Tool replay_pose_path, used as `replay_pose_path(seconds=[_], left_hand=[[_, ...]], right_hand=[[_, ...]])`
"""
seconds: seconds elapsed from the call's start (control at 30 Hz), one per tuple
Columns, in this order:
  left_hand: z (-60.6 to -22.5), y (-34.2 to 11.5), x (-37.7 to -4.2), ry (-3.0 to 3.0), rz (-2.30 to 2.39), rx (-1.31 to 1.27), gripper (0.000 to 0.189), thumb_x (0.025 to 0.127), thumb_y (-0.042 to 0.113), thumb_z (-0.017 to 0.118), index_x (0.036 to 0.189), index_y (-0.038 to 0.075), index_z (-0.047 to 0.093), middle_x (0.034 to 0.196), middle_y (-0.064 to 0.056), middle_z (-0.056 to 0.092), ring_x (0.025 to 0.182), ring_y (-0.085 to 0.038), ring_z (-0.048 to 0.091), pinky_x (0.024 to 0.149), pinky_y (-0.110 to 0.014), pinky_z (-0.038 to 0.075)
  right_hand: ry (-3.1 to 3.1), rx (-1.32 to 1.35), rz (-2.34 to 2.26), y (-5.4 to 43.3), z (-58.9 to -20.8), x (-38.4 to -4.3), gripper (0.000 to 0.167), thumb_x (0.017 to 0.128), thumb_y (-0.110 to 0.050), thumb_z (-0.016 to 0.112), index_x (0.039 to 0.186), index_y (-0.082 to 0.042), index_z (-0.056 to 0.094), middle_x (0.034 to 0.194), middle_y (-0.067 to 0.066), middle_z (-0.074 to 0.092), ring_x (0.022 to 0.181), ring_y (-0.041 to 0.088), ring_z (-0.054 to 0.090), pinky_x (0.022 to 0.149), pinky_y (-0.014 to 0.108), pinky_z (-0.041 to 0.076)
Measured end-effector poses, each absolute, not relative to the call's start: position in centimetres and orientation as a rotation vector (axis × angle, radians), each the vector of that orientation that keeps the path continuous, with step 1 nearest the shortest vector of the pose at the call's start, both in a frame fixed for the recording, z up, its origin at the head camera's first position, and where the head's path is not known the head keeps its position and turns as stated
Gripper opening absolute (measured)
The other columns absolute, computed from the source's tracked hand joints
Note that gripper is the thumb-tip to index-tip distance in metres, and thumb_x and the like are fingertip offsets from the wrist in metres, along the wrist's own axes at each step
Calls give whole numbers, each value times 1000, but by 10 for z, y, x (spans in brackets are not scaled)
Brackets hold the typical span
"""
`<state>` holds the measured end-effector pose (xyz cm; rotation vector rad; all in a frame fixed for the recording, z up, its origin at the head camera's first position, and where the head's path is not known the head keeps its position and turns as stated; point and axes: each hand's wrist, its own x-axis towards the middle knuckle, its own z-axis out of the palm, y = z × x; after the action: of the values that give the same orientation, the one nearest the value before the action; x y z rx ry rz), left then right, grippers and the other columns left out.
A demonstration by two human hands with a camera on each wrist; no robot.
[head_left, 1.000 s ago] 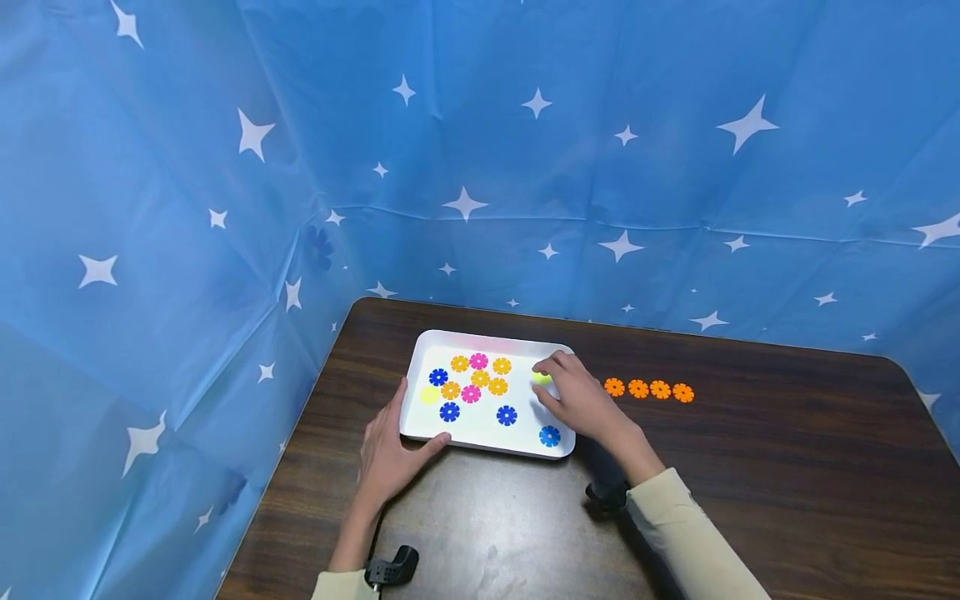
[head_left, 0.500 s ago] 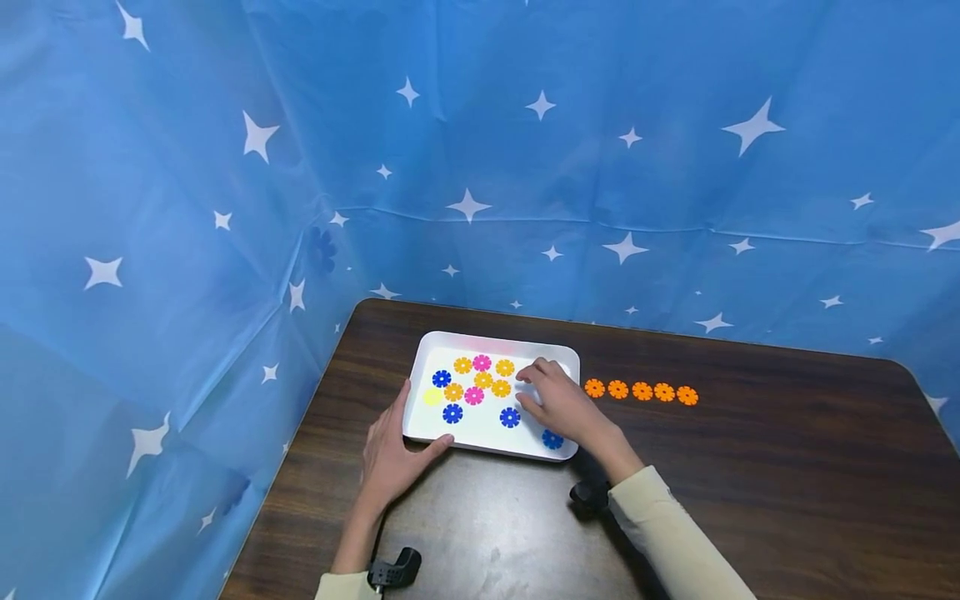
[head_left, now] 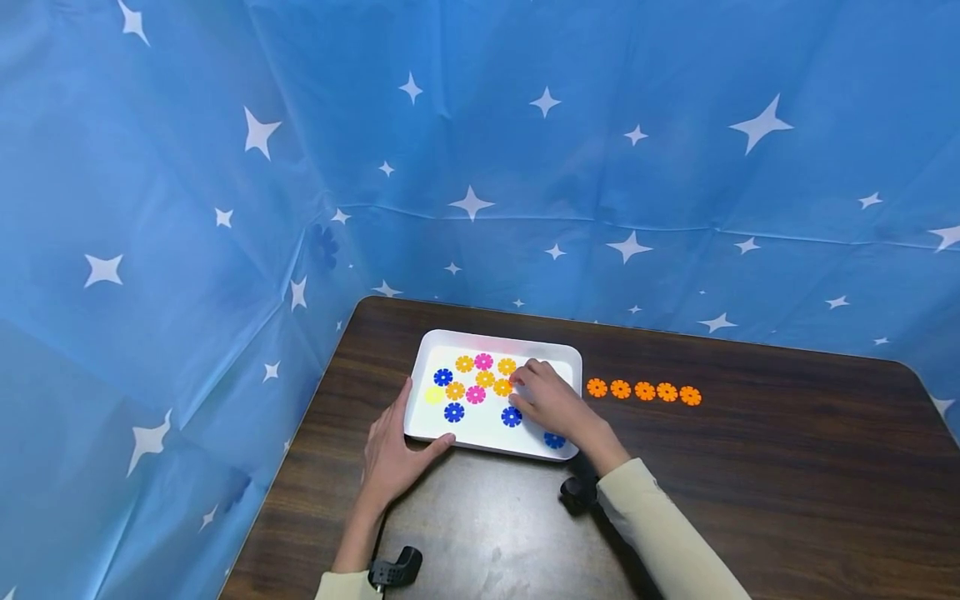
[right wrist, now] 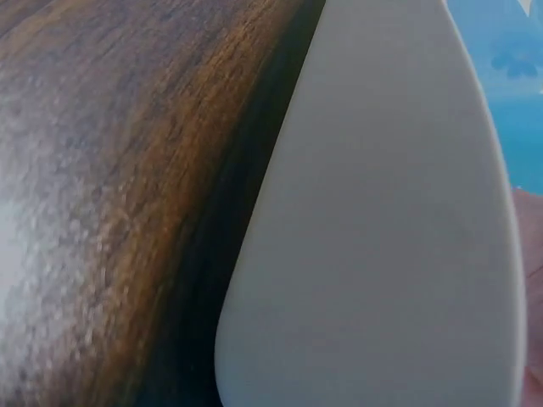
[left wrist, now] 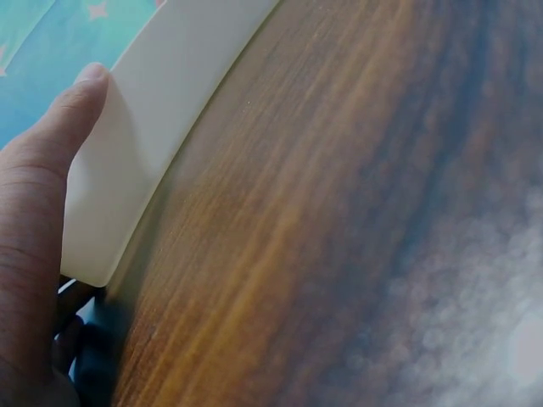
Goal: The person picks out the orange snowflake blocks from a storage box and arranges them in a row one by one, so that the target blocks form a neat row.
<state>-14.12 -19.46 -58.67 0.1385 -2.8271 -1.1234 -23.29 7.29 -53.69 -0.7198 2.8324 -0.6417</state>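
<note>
A shallow white tray [head_left: 491, 437] holds several notched, flower-shaped plastic discs in orange-yellow, pink, blue and yellow. My left hand [head_left: 393, 454] grips its near left corner; in the left wrist view the thumb [left wrist: 72, 119] presses on the wall and the fingers are partly hidden. Over the tray's right half hovers my right hand [head_left: 553, 404], fingers and thumb bent with a gap between them. Their tips are at an orange-yellow disc [head_left: 503, 387], just above a blue disc [head_left: 512, 416]. In the right wrist view the tray wall hides most of that hand.
To the right of the tray, several orange discs [head_left: 645, 391] lie in a row on the dark wooden table [head_left: 787, 467]. A blue star-patterned curtain [head_left: 480, 150] hangs along the back and left side of the table.
My right hand has moved left across the tray, from a yellow-green disc at its right side to the orange-yellow disc. Another orange disc in the row is now uncovered. My left hand stays put.
</note>
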Motion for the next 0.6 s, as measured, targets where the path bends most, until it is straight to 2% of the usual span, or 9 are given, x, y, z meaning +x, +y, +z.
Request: replay_pose_path(seconds=[0.33, 0.6], left_hand=[[-586, -192, -142, -2851, -1110, 150, 113, 77, 70, 76, 164, 37, 12, 168, -3, 35, 146, -31, 44, 116, -55, 32], [-590, -195, -143, -2829, -1099, 139, 113, 77, 72, 75, 164, 34, 15, 167, -3, 37, 144, -31, 45, 115, -55, 33]], right_hand=[[2847, -661, -597, 63, -544, -239, 45, 96, -39, 71, 128, -8, 66, 119, 8, 63, 107, 22, 54, 105, 38, 52], [2877, -663, -504, 54, -542, -242, 43, 96, -38, 71, 123, -6, 66, 115, 9, 64, 102, 22, 54, 103, 36, 53]])
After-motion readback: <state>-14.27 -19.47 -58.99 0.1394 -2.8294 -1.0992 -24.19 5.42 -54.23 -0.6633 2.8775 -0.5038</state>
